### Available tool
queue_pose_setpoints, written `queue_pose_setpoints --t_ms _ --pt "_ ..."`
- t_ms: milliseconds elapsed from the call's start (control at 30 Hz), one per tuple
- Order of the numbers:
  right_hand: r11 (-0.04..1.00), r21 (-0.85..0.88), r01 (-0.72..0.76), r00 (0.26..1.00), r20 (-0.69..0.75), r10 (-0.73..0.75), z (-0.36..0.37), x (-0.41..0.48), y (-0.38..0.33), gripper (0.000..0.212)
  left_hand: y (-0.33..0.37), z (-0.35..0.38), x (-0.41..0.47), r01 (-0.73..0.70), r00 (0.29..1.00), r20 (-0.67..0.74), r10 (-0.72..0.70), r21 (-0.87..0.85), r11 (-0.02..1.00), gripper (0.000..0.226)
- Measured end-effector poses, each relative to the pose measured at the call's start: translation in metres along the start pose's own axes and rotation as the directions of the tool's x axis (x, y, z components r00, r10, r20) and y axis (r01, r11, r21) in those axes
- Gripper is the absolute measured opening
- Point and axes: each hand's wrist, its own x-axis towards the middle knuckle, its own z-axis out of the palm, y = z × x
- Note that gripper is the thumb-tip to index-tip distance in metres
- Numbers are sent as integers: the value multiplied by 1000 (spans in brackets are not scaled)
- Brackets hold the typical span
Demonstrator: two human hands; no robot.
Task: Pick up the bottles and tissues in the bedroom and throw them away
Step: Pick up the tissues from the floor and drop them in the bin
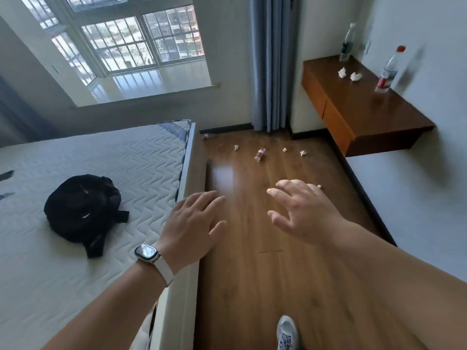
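A small bottle with a red label (260,155) lies on the wooden floor ahead. Crumpled tissues lie around it: one to its left (236,147), two to its right (285,149) (303,153), and one peeks out behind my right hand (319,186). On the wall-mounted desk (366,114) stand a red-capped bottle (388,70) and a clear bottle (346,44) at the back, with two tissues (342,72) (355,76) between them. My left hand (192,223) and my right hand (303,210) are stretched forward, fingers spread, holding nothing.
A bed with a bare mattress (88,173) fills the left side, with a black backpack (83,208) on it. A blue-grey curtain (271,64) hangs by the window (131,41). A small object (205,135) lies by the skirting. My shoe (286,332) is on the floor strip.
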Motion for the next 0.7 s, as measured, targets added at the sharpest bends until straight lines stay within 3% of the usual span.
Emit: queue_pose_setpoints --t_ms 300,700 --pt "1000 -19 -20 1000 -20 19 -5 79 80 58 -7 28 123 -43 998 -51 43 -5 999 49" --pt "985 -105 -138 990 -29 136 29 216 141 55 -88 85 282 -131 990 -60 125 -118 984 50"
